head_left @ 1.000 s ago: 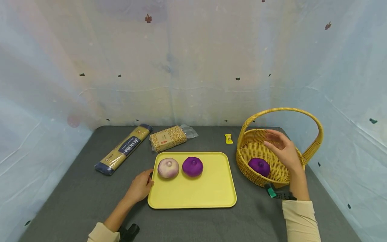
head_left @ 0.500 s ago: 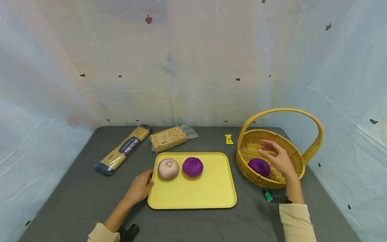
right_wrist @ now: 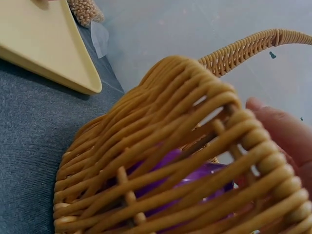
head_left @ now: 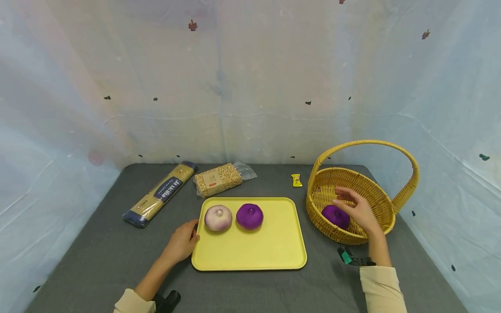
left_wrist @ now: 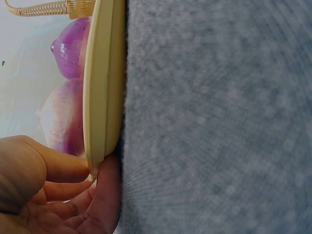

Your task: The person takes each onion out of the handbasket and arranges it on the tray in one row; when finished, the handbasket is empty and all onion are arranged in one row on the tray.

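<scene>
My left hand pinches the left edge of a yellow tray; in the left wrist view the thumb lies on the rim and the fingers reach beneath it. On the tray sit a pale purple-and-white onion and a deep purple onion, side by side. A yellow wicker basket with a tall handle stands right of the tray, holding another purple onion. Inside the basket's opening, my right hand hovers beside and over that onion, thumb and fingers apart. Wicker hides most of this onion in the right wrist view.
A blue-ended pasta packet lies at the back left of the grey table. Beside it is a clear bag of yellowish kernels. A small yellow wrapped sweet lies between tray and basket, farther back.
My right hand has come down and slightly left inside the basket, closer to the purple onion. The left hand and the tray have stayed where they were.
</scene>
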`<state>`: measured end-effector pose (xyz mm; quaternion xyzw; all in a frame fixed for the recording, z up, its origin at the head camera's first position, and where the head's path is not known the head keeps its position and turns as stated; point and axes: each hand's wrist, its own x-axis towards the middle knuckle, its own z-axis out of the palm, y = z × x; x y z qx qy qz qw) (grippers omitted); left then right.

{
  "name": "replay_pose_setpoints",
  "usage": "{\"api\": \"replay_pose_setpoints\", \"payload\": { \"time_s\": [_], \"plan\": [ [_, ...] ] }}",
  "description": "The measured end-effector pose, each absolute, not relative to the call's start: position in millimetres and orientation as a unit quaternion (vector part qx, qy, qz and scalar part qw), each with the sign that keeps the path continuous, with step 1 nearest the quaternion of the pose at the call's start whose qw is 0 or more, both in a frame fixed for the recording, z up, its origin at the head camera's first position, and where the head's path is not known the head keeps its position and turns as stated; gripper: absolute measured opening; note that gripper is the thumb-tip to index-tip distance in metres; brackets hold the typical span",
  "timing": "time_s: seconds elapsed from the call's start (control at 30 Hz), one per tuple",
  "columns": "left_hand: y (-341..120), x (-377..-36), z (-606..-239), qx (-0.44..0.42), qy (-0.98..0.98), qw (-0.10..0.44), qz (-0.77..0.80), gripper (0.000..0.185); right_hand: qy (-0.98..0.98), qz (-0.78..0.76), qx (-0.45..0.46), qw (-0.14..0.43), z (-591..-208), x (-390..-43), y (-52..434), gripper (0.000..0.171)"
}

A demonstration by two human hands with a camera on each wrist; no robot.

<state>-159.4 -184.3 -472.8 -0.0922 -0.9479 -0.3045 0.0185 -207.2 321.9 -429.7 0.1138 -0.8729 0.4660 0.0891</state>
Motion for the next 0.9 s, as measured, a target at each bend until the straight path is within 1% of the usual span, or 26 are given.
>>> {"api": "replay_pose_setpoints", "payload": {
  "time_s": [0.17, 0.3, 0.4, 0.77, 0.9],
  "plan": [
    [-184.1, -159.8, -473.2, -0.092, -0.948, 0.015, -0.303, 0.039, -0.884, 0.447, 0.122, 0.063, -433.1, -207.7, 321.1, 0.048],
    [-183.3, -159.4, -472.4, -0.088, -0.949, 0.011, -0.303, 0.040, -0.894, 0.432, 0.119, 0.017, -434.0, -207.1, 320.1, 0.052],
    [-182.9, -159.2, -471.8, -0.087, -0.949, 0.010, -0.304, 0.040, -0.900, 0.419, 0.120, -0.007, -433.6, -206.4, 319.4, 0.055],
    [-182.8, -160.0, -470.0, -0.084, -0.949, 0.004, -0.304, 0.042, -0.896, 0.407, 0.174, -0.043, -435.5, -209.9, 319.5, 0.054],
    [-182.5, -159.6, -469.6, -0.089, -0.949, 0.012, -0.302, 0.041, -0.899, 0.394, 0.185, -0.049, -435.8, -210.0, 319.9, 0.053]
  ]
}}
